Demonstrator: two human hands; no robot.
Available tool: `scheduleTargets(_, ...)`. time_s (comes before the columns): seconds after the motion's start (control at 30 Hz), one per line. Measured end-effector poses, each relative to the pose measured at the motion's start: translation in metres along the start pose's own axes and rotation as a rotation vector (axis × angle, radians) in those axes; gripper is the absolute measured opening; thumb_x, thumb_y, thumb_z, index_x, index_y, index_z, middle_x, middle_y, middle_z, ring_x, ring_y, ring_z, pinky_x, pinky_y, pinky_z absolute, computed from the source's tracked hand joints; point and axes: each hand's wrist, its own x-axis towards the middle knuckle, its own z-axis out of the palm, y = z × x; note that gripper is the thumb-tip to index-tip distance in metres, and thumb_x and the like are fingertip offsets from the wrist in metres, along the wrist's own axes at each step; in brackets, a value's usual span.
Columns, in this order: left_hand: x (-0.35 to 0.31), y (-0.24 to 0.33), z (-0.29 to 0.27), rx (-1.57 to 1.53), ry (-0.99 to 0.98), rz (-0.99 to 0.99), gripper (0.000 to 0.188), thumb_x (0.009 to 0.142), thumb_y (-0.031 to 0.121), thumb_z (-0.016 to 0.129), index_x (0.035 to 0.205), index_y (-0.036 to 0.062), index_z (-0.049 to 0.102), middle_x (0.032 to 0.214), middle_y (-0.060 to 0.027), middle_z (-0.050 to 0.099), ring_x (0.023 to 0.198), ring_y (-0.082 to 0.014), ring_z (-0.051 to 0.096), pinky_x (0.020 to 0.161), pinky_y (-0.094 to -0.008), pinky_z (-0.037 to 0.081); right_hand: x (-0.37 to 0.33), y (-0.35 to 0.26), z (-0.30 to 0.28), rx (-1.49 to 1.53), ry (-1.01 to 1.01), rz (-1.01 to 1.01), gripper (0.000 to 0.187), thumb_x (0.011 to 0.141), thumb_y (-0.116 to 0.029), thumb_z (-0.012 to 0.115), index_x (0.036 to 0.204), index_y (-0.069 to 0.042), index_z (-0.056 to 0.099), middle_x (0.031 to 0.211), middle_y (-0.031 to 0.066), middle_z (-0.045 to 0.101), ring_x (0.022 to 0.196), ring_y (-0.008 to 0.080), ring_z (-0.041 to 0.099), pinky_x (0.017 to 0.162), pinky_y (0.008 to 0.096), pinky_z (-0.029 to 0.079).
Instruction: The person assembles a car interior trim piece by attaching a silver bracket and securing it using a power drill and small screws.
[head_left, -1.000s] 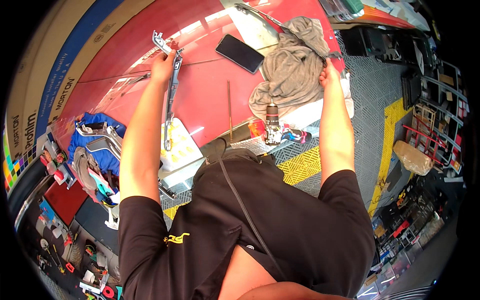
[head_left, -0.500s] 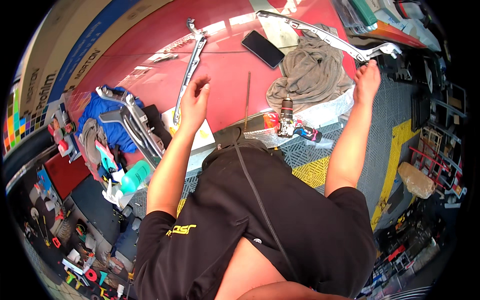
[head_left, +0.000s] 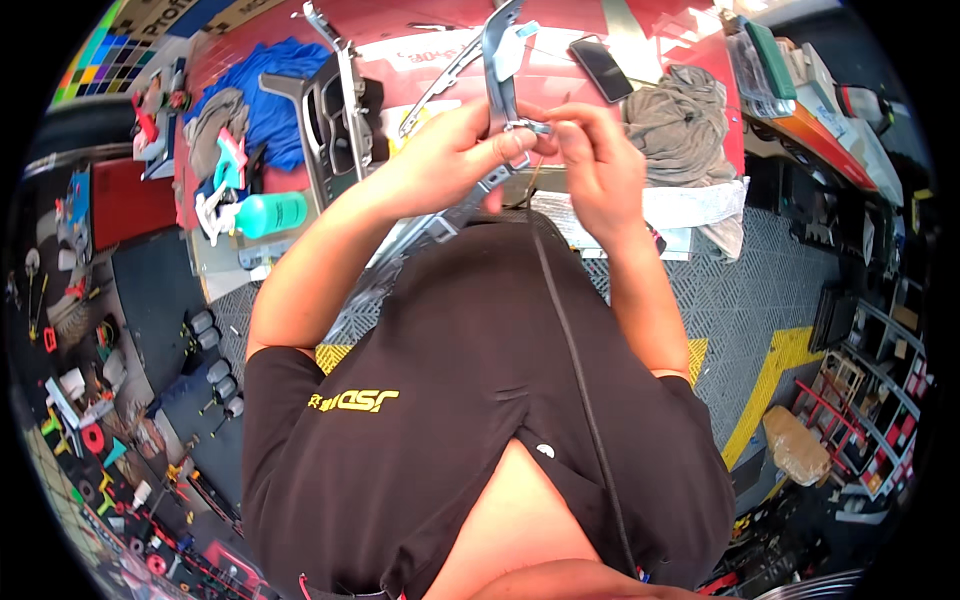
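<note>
A long silver trim strip [head_left: 497, 70] with clips and cut-outs is held up in front of my chest. It slants from beyond my hands down toward the lower left. My left hand [head_left: 455, 150] is closed around its middle. My right hand [head_left: 605, 165] is closed at the strip's side, fingertips pinching a small tab [head_left: 538, 127] there. Part of the strip is hidden behind the left hand and forearm. Another thin silver strip [head_left: 450, 82] lies on the red panel behind it.
Left on the panel are a dark console frame [head_left: 310, 125], blue cloth [head_left: 270, 130] and a green spray bottle [head_left: 270, 215]. To the right lie a phone [head_left: 601, 70], a crumpled grey cloth [head_left: 680, 135] and silvery padded wrap [head_left: 690, 204]. Boxes [head_left: 820, 120] are stacked at far right.
The strip that lay across the grey cloth at the right is now lifted in front of my body. Both hands have come together on it, and the view has shifted.
</note>
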Motion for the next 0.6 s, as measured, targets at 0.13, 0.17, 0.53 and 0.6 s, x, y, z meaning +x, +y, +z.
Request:
scheduleTargets(0.13, -0.040, -0.008, 0.003, -0.111, 0.062, 0.020, 0.034, 0.108, 0.022, 0.051, 0.131, -0.0024, 0.056, 0.114, -0.0108, 0.071, 0.056, -0.0107, 0.061, 0.054, -0.0252, 0.052, -0.018, -0.018, -0.014, -0.285, -0.077, -0.263, 0.025, 0.085, -0.014, 0.082, 0.106, -0.007, 0.071, 0.068, 0.0021, 0.062, 0.055, 0.0128, 0.056, 0.052, 0.0285, 0.046)
scheduleTargets(0.17, -0.048, -0.007, 0.008, -0.112, 0.067, 0.030, 0.034, 0.108, 0.022, 0.051, 0.132, -0.0023, 0.056, 0.112, -0.0104, 0.070, 0.056, -0.0107, 0.062, 0.054, -0.0253, 0.052, -0.018, -0.021, -0.013, -0.301, -0.088, -0.334, 0.026, 0.082, -0.013, 0.083, 0.104, -0.008, 0.071, 0.069, 0.0017, 0.062, 0.055, 0.0138, 0.057, 0.052, 0.0289, 0.046)
scheduleTargets(0.53, -0.093, -0.019, 0.039, 0.117, 0.240, 0.101, 0.035, 0.107, 0.019, 0.055, 0.134, -0.0017, 0.057, 0.099, -0.0064, 0.067, 0.059, -0.0105, 0.065, 0.056, -0.0257, 0.051, -0.042, -0.027, 0.008, -0.505, -0.109, -0.629, 0.020, 0.075, -0.009, 0.083, 0.091, -0.013, 0.072, 0.062, 0.0002, 0.053, 0.051, 0.0183, 0.055, 0.046, 0.0324, 0.044)
scheduleTargets(0.6, -0.097, -0.022, 0.041, 0.135, 0.258, 0.058, 0.035, 0.107, 0.020, 0.056, 0.134, -0.0020, 0.057, 0.099, -0.0065, 0.067, 0.059, -0.0104, 0.065, 0.056, -0.0259, 0.051, -0.047, -0.027, 0.013, -0.502, -0.099, -0.628, 0.020, 0.075, -0.008, 0.083, 0.091, -0.013, 0.072, 0.063, 0.0001, 0.054, 0.051, 0.0183, 0.056, 0.046, 0.0321, 0.044)
